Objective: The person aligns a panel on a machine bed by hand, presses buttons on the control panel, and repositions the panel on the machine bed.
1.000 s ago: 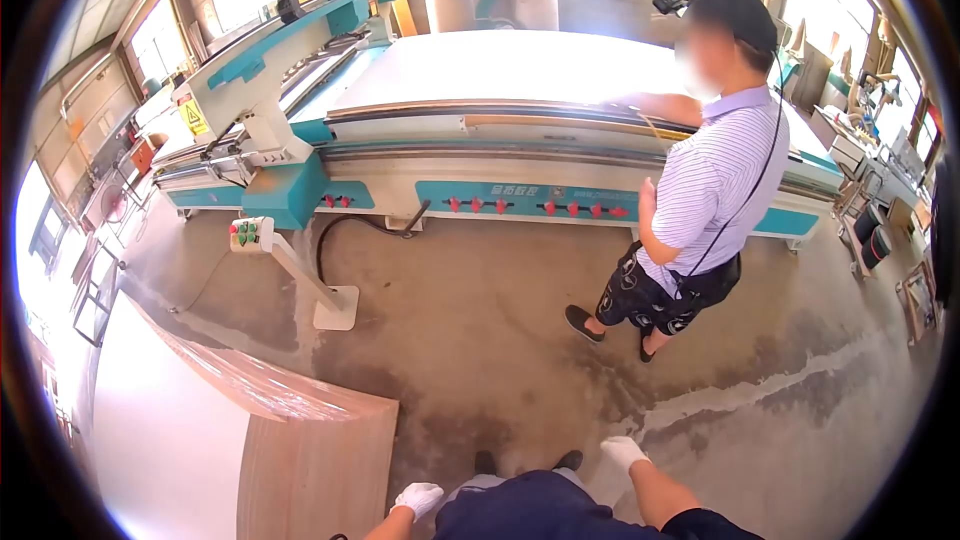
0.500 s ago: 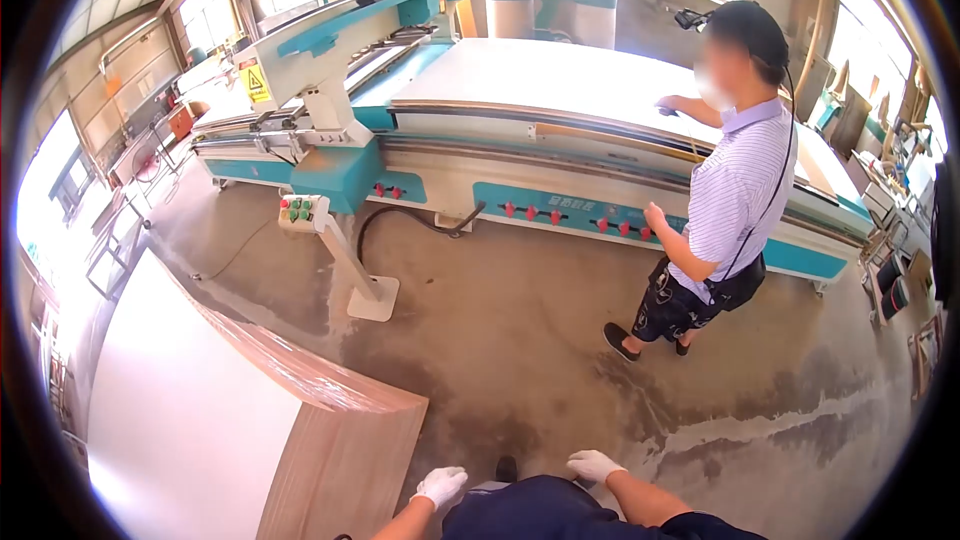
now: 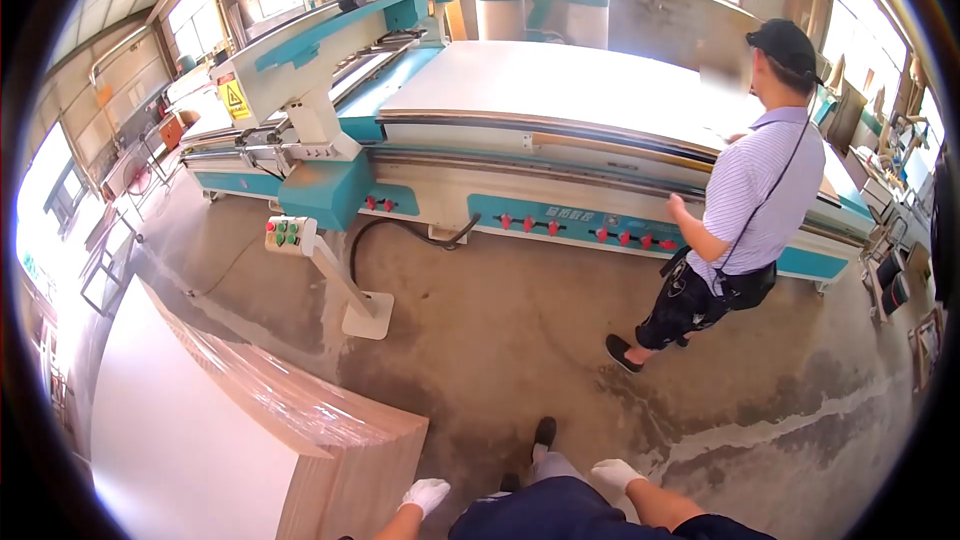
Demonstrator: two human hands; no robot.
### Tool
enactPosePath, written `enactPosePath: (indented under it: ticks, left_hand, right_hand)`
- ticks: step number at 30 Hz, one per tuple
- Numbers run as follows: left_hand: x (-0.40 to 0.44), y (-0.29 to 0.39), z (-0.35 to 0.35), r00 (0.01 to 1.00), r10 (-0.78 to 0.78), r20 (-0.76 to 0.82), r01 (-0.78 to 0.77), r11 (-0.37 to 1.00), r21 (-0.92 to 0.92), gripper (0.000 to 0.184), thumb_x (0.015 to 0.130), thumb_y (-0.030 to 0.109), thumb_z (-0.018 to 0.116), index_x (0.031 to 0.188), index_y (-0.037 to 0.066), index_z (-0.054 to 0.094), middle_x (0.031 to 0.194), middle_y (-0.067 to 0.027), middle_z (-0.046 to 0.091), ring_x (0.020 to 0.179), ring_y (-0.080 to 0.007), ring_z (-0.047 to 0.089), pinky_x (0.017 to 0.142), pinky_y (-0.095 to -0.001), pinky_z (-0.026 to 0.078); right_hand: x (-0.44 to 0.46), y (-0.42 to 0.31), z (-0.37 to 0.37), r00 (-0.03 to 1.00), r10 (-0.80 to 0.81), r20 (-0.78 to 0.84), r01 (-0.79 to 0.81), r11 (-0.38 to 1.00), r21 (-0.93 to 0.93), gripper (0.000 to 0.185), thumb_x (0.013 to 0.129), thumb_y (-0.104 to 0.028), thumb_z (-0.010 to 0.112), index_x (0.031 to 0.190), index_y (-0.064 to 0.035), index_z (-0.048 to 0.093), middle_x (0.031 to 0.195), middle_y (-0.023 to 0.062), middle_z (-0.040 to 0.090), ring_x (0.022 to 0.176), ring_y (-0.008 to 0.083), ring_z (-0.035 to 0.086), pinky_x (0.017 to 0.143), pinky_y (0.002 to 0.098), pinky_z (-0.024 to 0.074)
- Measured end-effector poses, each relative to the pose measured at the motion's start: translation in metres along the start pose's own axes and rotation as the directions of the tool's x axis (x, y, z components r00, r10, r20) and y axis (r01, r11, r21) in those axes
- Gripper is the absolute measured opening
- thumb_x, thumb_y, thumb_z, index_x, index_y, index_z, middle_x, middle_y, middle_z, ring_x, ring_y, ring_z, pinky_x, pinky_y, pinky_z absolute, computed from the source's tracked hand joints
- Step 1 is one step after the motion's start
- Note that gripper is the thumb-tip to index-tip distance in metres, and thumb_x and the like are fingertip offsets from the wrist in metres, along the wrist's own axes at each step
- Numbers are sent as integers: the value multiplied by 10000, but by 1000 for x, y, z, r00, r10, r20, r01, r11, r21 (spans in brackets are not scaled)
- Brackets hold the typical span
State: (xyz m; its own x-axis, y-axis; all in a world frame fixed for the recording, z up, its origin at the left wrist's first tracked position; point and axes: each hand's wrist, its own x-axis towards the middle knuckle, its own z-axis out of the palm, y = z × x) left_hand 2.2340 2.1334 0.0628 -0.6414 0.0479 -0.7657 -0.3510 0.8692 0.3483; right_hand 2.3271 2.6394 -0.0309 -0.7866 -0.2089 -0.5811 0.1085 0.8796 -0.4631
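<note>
Left hand (image 3: 427,496): one of two in white gloves; how far its fingers bend cannot be told, and nothing shows in its grasp.
Right hand (image 3: 617,473): the second glove, fingers pointing ahead; how closed is unclear, with nothing seen in its hold.
Stack of boards (image 3: 205,420): one, white-topped, just beside the left hand on its outer side.
Shoes (image 3: 544,432): two, dark, between the hands and slightly ahead.
Control box (image 3: 290,236): one, ahead and left of the left hand, bearing one red button and several green.
Machine (image 3: 450,185): one, well ahead of both hands, its red knobs (image 3: 553,228) grouped two, three and four.
White sheet (image 3: 540,80): one, lying on the machine.
Co-worker (image 3: 765,180): one, in striped shirt and cap, ahead and right of the right hand.
</note>
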Motion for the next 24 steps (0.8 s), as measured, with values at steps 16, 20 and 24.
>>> enactPosePath:
  ticks: [16,20,24]
  left_hand:
    - [78,187,-129,982,90,-165,-108,989,-106,539,972,463,510,1368,129,659,1423,-124,632,1358,-325,551,1158,-419,405]
    - [65,225,-187,991,-32,-133,14,991,-133,516,967,431,510,1353,125,663,1411,-150,634,1327,-350,569,1146,-439,419]
    - [120,171,-208,937,63,-343,-107,988,-112,518,954,417,501,1341,115,668,1426,-170,616,1341,-357,552,1157,-433,412]
  right_hand:
    - [231,50,-227,912,-367,-182,300,901,-312,215,896,-142,547,968,-49,727,1080,155,734,1070,363,691,945,460,549]
    - [256,26,-288,962,237,-137,-82,725,684,140,852,-123,560,800,-43,663,753,64,618,683,190,588,645,329,467]
    - [274,24,-296,975,214,-60,-98,656,748,148,850,-141,561,746,-75,643,718,2,579,648,129,531,611,295,424]
